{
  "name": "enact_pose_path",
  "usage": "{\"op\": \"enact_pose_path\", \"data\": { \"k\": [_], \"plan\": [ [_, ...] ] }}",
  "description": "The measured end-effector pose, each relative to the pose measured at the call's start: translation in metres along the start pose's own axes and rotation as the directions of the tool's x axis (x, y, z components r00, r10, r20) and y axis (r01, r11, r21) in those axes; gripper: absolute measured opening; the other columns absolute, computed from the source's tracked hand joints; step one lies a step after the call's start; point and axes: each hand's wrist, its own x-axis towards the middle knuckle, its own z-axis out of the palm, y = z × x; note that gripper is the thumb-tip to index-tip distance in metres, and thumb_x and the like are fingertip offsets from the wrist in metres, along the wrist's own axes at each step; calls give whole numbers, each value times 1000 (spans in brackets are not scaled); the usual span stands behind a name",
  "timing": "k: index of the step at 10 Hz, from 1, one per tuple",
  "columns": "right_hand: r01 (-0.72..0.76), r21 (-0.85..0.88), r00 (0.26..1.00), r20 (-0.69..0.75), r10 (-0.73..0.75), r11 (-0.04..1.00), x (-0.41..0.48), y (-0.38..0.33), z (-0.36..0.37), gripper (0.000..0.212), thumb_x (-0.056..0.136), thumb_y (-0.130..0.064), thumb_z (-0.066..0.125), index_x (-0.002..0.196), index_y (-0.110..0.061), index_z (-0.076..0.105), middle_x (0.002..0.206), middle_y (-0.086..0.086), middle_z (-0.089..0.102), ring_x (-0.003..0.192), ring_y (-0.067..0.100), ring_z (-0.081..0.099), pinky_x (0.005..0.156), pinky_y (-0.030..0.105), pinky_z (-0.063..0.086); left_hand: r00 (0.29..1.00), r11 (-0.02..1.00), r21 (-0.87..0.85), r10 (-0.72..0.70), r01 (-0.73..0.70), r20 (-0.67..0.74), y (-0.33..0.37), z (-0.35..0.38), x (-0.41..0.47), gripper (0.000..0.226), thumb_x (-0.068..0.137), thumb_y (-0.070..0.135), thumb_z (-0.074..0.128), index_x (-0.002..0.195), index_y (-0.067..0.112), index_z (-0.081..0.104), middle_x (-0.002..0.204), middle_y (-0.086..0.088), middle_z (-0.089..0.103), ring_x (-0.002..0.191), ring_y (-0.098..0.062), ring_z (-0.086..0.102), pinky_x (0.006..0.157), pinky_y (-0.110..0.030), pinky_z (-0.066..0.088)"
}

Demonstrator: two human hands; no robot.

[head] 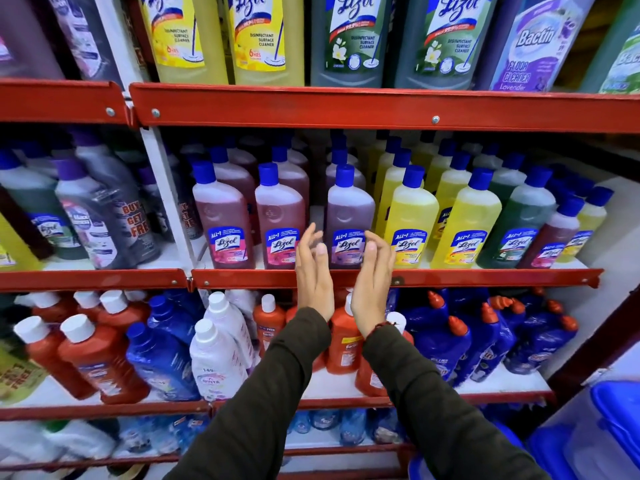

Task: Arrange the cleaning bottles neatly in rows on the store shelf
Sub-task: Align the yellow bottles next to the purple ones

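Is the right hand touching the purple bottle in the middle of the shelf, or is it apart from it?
Cannot tell. In the head view the open right hand overlaps the lower right edge of the purple bottle, but this one angle shows neither contact nor a gap.

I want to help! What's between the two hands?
In the head view, a purple Lizol bottle stands on the shelf behind the gap between the left hand and right hand.

Top shelf: 2 big yellow bottles (187, 36), 2 big green bottles (349, 39), 1 lavender floor cleaner (533, 43).
Middle shelf front row, centre frame: 3 pink bottles (221, 220), 2 yellow bottles (410, 220), 1 green bottle (519, 226). Rows behind too hidden to count.
2 hands (313, 271), both empty, fingers spread.
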Motion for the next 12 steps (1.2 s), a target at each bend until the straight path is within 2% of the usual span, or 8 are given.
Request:
{"op": "enact_pose_path", "data": {
  "k": [2, 3, 4, 6, 8, 10, 11, 12],
  "plan": [
    [33, -4, 971, 239, -31, 999, -20, -7, 34, 38, 108, -34, 38, 139, -19, 55, 137, -10, 55, 127, -11, 49, 110, 17, 40, 945, 977, 160, 183, -143, -270, 4, -35, 15, 47, 101, 49, 32, 145, 32, 36, 150, -2, 36, 139, 3, 33, 118, -31, 32],
    [-72, -1, 914, 401, 67, 997, -22, -13, 52, 49, 108, -45, 35, 155, -32, 36, 160, -10, 38, 136, -21, 35, 109, 4, 32, 962, 987, 140, 107, -73, -251, 1, -52, 25, 57, 99, 57, 28, 152, 36, 27, 159, 5, 25, 150, -13, 24, 124, -47, 25],
    [-146, -32, 860, 489, 143, 989, -23, -19, 65, 61, 101, -64, 30, 158, -43, 22, 168, -14, 25, 151, -1, 28, 125, 28, 28, 992, 999, 26, -19, 22, -125, -1, -67, 31, 69, 94, 74, 27, 156, 44, 24, 161, 12, 27, 149, -11, 30, 123, -48, 31],
    [-176, -22, 856, 490, 164, 984, -25, -24, 65, 71, 96, -69, 29, 160, -38, 20, 158, -22, 30, 140, -16, 32, 119, 20, 32, 999, 999, -26, -42, 42, -25, 1, -77, 33, 58, 88, 84, 34, 142, 65, 32, 161, 7, 39, 144, -11, 43, 119, -49, 39],
    [-192, -34, 860, 475, 185, 981, -24, -22, 64, 78, 93, -76, 34, 160, -38, 22, 166, -16, 28, 152, 3, 29, 128, 38, 27, 1000, 1000, -10, -19, 19, -1, -2, -81, 35, 54, 89, 84, 34, 140, 67, 33, 163, 7, 37, 149, -12, 36, 123, -50, 31],
    [-246, -20, 824, 522, 220, 969, -23, -25, 57, 103, 72, -93, 46, 159, -42, 25, 162, -15, 36, 147, 4, 39, 122, 34, 34, 997, 997, -11, -73, 74, 32, 1, -84, 32, 52, 88, 85, 33, 137, 70, 32, 161, 6, 39, 144, -12, 42, 119, -49, 38],
    [-283, -69, 792, 546, 273, 957, -22, -17, 51, 100, 71, -93, 49, 154, -39, 36, 159, -11, 45, 145, 5, 44, 122, 35, 35, 996, 995, 56, -85, 85, -20, 6, -77, 25, 56, 97, 70, 32, 150, 50, 33, 161, 0, 36, 142, -13, 41, 119, -45, 39],
    [-248, -97, 803, 537, 261, 964, -18, -31, 31, 58, 95, -68, 48, 140, -32, 54, 142, -4, 62, 130, 6, 59, 105, 20, 49, 994, 989, 146, 19, -4, -104, 14, -69, 14, 47, 108, 42, 35, 153, 28, 36, 158, -5, 33, 137, -7, 39, 113, -21, 38]
  ]
}}
